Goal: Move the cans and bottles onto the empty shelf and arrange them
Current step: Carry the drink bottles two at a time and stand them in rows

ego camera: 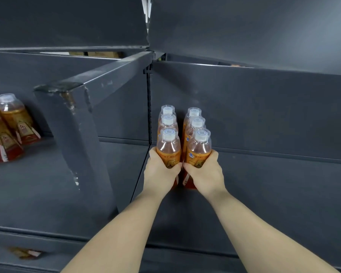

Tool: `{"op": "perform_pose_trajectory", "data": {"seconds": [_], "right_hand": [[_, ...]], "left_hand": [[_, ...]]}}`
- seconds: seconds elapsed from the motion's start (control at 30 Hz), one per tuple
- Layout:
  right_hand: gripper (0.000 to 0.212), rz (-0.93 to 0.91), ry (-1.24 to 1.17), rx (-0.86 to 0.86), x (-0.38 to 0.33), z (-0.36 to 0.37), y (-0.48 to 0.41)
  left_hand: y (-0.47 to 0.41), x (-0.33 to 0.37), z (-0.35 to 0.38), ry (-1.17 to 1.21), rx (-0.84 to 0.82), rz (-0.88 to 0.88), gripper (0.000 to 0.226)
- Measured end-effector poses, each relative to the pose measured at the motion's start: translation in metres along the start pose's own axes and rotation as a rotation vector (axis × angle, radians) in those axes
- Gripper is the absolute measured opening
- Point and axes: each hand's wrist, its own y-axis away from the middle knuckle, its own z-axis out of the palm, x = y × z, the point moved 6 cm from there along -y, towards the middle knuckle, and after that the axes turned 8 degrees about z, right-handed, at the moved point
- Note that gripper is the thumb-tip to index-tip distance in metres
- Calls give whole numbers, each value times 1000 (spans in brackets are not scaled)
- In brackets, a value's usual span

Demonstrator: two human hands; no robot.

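Grey metal shelf (283, 194): right bay, your target. Six clear plastic bottles of orange drink (194, 123) stand at its back-left corner, in two rows of three.
Left hand (159, 172): wrapped round the front bottle of the left row (168, 146).
Right hand (205, 172): wrapped round the front bottle of the right row (199, 148); your thumbs nearly meet between the rows.
Axis: all six upright, long axis vertical, white caps up. The rows run front to back toward the rear panel.
Progress: partway, by my read. At least three matching bottles in the left bay (10, 125) wait, well apart beyond the grey bracket arm (77, 123). No cans in view.
Left: fetch those, extend the rows.
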Motion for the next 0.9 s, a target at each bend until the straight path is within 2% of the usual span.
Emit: {"op": "perform_pose_trajectory", "data": {"seconds": [0.4, 0.63, 0.8, 0.9], "right_hand": [[65, -22, 34, 20, 1, 3, -4], [69, -8, 19, 0, 5, 2, 1], [60, 19, 67, 1, 10, 6, 1], [59, 24, 77, 7, 11, 6, 0]], "left_hand": [[-11, -4, 4, 48, 9, 19, 66], [-5, -9, 4, -22, -1, -16, 94], [-5, -11, 6, -59, -7, -19, 77], [-7, -11, 7, -47, -21, -22, 74]]}}
